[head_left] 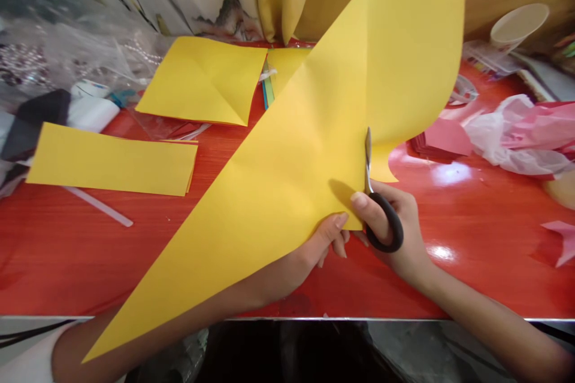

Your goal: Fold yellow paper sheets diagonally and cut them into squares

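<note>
Left hand (312,254) clamped on lower edge of large, pointed yellow paper sheet (287,173), thumb on top, fingers beneath. Right hand (408,233) closed around metal scissors with black handle (395,227), thumb through loop; blade in line with sheet's crease, right-hand part curling away. Sheet held above glossy red tabletop (485,251). Yellow paper strips (112,160) at left, creased yellow paper squares (202,81) behind them, pink paper stack (447,136) at right.
</note>
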Action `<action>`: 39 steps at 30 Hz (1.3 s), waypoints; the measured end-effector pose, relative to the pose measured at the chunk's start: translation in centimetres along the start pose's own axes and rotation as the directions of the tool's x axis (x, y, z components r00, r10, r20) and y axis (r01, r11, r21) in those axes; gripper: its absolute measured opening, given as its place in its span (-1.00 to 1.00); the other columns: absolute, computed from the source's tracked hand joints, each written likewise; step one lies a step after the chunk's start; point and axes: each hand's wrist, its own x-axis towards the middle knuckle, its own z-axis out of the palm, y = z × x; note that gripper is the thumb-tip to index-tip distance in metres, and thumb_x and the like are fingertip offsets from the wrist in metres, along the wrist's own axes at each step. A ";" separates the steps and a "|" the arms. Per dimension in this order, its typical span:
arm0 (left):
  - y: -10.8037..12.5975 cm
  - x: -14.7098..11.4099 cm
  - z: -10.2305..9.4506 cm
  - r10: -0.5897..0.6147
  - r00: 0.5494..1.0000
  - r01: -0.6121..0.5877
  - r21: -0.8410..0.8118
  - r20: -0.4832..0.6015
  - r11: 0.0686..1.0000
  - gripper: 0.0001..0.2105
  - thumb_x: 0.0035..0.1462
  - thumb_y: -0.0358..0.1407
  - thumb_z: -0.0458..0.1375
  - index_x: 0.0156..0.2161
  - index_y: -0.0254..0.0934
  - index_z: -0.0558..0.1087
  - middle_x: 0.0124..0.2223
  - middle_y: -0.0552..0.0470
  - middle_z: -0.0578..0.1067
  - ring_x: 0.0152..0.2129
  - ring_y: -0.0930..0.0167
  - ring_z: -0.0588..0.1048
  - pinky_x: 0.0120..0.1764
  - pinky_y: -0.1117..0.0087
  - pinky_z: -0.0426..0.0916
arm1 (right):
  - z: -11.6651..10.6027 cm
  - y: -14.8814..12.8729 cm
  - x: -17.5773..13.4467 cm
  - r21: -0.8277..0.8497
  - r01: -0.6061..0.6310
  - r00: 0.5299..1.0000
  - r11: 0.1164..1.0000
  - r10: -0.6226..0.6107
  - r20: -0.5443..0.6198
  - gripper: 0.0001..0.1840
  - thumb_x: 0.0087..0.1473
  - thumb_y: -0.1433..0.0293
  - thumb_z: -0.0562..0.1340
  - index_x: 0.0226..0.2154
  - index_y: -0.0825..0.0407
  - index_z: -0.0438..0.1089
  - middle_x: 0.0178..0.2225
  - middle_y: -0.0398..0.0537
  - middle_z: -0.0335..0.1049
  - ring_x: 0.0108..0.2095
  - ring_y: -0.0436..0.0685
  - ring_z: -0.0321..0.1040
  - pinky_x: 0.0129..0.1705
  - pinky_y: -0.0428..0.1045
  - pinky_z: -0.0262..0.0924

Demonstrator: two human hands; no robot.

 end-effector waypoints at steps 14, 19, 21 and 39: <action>0.5 -0.3 0.1 -0.044 0.999 0.046 0.115 -0.025 0.992 -0.55 0.24 0.01 -0.14 -0.50 -0.17 0.39 -0.54 0.20 0.40 -0.53 0.52 0.36 -0.26 0.40 0.22 | -0.1 -0.2 0.2 -0.123 0.065 0.996 0.990 -0.071 -0.048 -0.58 -0.05 0.06 0.27 -0.66 -0.02 0.22 -0.75 -0.25 0.03 -0.75 -0.10 -0.05 -0.78 -0.09 -0.22; 0.6 -0.4 0.2 -0.071 0.997 0.072 0.152 -0.014 0.986 -0.54 0.23 0.03 -0.14 -0.50 -0.16 0.40 -0.55 0.19 0.38 -0.51 0.51 0.36 -0.26 0.40 0.21 | -0.2 -0.3 0.3 -0.138 0.084 0.993 0.987 -0.094 -0.073 -0.55 -0.05 0.05 0.26 -0.69 -0.02 0.18 -0.75 -0.26 -0.05 -0.74 -0.11 -0.13 -0.75 -0.09 -0.27; 0.7 -0.4 0.3 -0.072 0.997 0.074 0.155 -0.016 0.985 -0.54 0.23 0.04 -0.15 -0.51 -0.16 0.40 -0.55 0.19 0.38 -0.50 0.52 0.36 -0.24 0.41 0.21 | -0.1 -0.3 0.2 -0.143 0.083 0.993 0.986 -0.094 -0.070 -0.53 -0.04 0.06 0.26 -0.70 -0.01 0.15 -0.75 -0.26 -0.07 -0.73 -0.11 -0.15 -0.75 -0.08 -0.29; 0.8 -0.6 0.5 -0.110 0.994 0.109 0.062 0.015 0.992 -0.53 0.22 0.04 -0.13 -0.52 -0.18 0.40 -0.60 0.21 0.32 -0.59 0.54 0.33 -0.27 0.43 0.22 | -0.6 -0.4 0.3 -0.095 0.090 0.992 0.991 -0.097 -0.078 -0.66 -0.13 0.02 0.30 -0.52 -0.05 0.42 -0.65 -0.19 0.14 -0.64 -0.03 0.02 -0.65 -0.08 -0.08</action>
